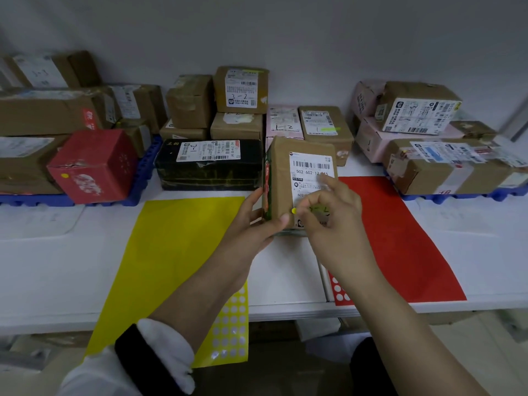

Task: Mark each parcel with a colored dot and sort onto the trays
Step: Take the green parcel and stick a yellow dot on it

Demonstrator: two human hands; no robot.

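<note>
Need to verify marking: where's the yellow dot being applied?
Head view, centre: yellow dot at fingertips of the right hand, against the brown parcel the left hand holds.

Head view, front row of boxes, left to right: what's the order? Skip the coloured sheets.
red box → black parcel → held brown parcel → taped brown parcel on the blue tray

Head-worn wide-angle view, facing forward-down, close over table (pixel 43 267).
</note>
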